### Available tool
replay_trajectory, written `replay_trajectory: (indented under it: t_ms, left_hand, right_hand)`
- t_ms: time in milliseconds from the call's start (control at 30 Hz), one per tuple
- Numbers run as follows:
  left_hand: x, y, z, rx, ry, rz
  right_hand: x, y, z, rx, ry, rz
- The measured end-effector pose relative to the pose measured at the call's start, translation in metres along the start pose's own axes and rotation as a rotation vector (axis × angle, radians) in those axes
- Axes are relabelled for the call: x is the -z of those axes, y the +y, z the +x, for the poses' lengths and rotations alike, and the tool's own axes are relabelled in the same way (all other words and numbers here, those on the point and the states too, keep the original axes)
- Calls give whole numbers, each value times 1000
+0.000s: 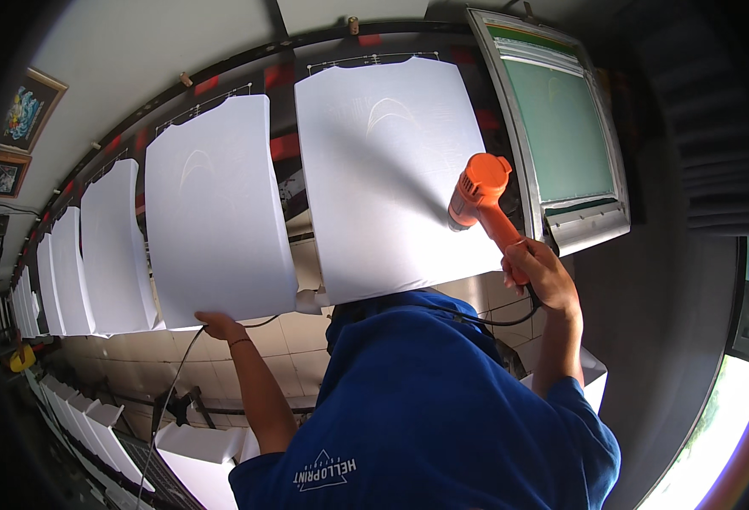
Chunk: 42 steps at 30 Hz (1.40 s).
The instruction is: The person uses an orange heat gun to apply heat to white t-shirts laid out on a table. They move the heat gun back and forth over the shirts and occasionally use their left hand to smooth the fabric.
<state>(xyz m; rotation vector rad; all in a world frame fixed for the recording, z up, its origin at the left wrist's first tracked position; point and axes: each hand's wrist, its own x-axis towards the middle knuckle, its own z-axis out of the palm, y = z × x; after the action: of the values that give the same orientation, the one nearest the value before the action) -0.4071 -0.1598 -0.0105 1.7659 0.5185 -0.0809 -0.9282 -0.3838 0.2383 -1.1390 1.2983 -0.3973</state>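
Observation:
My right hand [541, 274] is wrapped round the handle of an orange heat gun [483, 183]. Its dark nozzle points down and left, close over a white shirt [374, 178] stretched flat on a board, though whether it touches the cloth I cannot tell. A faint pale curved outline shows near the top of that shirt. At the lower edge of the neighbouring white shirt [217, 212], my left hand [219, 326] is closed on a dark power cord [177, 371], which runs out on both sides of it. A similar curve marks this second shirt.
Right of the nearest shirt, a printing screen [557, 127] with green mesh and a metal frame stands tilted. More white shirts on boards [118, 246] continue leftward in a row. Another row with white boards [102, 425] lies at lower left. Tiled floor [281, 340] shows between.

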Motion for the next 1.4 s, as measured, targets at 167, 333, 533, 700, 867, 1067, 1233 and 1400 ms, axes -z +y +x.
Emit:
replay_trajectory:
  t_ms: [167, 333, 533, 700, 867, 1067, 1233, 1400]
  left_hand:
    - [-3, 2, -2, 25, -11, 25]
    - [4, -13, 21, -6, -55, 20]
    - [3, -8, 12, 28, -180, -76]
    - [2, -12, 16, 31, -178, -133]
    - [26, -37, 48, 170, -107, -218]
    - [87, -66, 128, 183, -32, -179]
    - [142, -9, 161, 92, 53, 21]
    - [158, 103, 110, -246, 45, -38]
  right_hand:
    - [1, 6, -7, -15, 94, 54]
    - [8, 9, -15, -37, 101, 95]
    - [6, 23, -26, -11, 213, 95]
    - [1, 15, -31, -8, 264, 131]
    - [-1, 7, -23, 7, 137, 201]
    - [-15, -9, 7, 23, 228, 138]
    - [-9, -20, 37, 100, 268, 217]
    - [-8, -34, 63, 142, 280, 214]
